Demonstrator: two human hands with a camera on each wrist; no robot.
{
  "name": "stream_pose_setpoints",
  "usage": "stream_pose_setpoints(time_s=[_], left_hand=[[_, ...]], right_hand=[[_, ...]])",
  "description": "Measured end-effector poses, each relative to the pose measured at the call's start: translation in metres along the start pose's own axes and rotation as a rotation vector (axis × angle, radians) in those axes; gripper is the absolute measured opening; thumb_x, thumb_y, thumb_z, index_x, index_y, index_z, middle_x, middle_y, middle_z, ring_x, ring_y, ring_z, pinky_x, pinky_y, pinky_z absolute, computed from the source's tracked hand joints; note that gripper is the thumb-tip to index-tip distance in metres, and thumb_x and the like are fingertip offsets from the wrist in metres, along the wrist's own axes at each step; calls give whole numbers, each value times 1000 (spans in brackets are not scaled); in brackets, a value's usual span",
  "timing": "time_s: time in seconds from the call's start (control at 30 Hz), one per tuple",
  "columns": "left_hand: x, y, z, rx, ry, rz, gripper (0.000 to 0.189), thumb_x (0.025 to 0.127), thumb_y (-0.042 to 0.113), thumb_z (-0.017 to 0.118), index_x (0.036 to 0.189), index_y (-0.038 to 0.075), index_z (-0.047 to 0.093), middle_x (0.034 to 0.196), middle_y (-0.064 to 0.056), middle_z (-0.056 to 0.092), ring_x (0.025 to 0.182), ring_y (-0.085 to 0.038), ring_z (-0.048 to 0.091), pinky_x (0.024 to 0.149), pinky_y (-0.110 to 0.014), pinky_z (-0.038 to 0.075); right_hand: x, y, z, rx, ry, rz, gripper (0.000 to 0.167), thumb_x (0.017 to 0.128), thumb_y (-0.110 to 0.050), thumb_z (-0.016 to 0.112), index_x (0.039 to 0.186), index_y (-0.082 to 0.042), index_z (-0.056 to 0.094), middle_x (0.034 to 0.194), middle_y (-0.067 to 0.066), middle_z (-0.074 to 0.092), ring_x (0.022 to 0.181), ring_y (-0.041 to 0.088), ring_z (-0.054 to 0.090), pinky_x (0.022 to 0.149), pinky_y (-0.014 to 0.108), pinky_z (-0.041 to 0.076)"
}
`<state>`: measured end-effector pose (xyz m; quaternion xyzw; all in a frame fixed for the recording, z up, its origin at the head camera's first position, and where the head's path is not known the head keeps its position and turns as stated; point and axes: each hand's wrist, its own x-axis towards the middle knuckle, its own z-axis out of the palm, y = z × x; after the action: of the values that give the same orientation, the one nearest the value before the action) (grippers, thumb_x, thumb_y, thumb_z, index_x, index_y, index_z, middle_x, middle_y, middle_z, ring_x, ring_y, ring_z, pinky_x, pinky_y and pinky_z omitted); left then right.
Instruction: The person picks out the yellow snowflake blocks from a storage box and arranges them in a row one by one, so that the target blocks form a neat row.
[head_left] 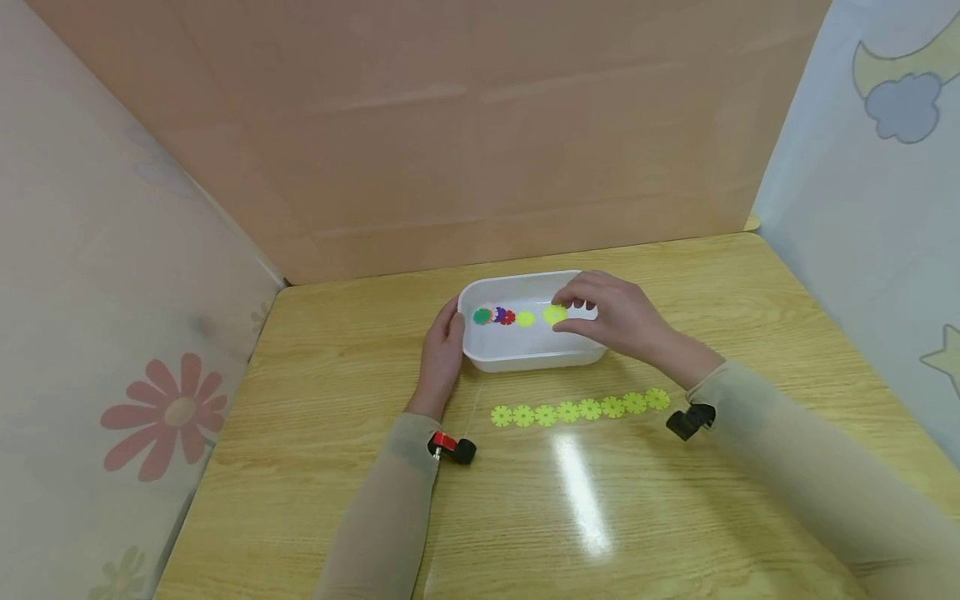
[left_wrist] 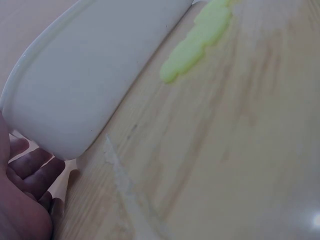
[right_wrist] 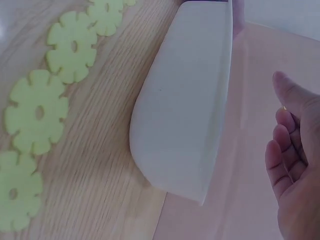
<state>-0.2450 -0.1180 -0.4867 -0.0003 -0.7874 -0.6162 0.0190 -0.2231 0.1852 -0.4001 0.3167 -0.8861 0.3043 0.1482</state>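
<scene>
A white plastic tub (head_left: 517, 360) stands on the table. My left hand (head_left: 441, 360) grips its left end, thumb along the outer wall; in the left wrist view its curled fingers (left_wrist: 37, 172) show by the tub's corner. Over the tub's right part, my right hand (head_left: 618, 312) pinches a yellow notched disc (head_left: 554, 314) between thumb and fingers; in the right wrist view the hand almost wholly hides it. Inside the tub lie a green disc (head_left: 482, 317), a red disc (head_left: 507, 317), a purple disc (head_left: 499, 314) and a yellow disc (head_left: 526, 319).
In front of the tub, several yellow notched discs form a row (head_left: 568, 412) on the wooden table (head_left: 337, 500). A brown panel (head_left: 465, 142) rises behind. Pale walls with printed pictures flank the table. Light glares off the tabletop below the row.
</scene>
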Motion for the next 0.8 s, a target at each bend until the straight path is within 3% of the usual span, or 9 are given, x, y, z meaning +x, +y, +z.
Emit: stream_pose_setpoints(time_s=[0.27,0.57,0.8], left_hand=[[0,1,0,3,2,-7,51,118,44,45,167,28,51,167,8,52,159,-17,40,130,-44,35],[-1,0,-2,-5,-13,14,51,119,43,44,167,29,51,167,9,52,159,-17,40,131,-46,35],[0,1,-2,-2,-18,6,52,118,46,44,167,29,51,166,11,52,158,-16,41,130,-45,35]], right_hand=[[-27,3,-18,-26,47,21,39,79,-7,101,111,-14,80,100,-5,72,89,15,63,73,41,58],[-58,5,-38,-59,88,51,41,77,-6,101,111,-14,81,98,-5,72,86,17,61,74,21,49],[-83,13,-49,-99,81,102,39,78,-8,100,111,-15,81,99,-6,72,86,16,61,73,22,50]])
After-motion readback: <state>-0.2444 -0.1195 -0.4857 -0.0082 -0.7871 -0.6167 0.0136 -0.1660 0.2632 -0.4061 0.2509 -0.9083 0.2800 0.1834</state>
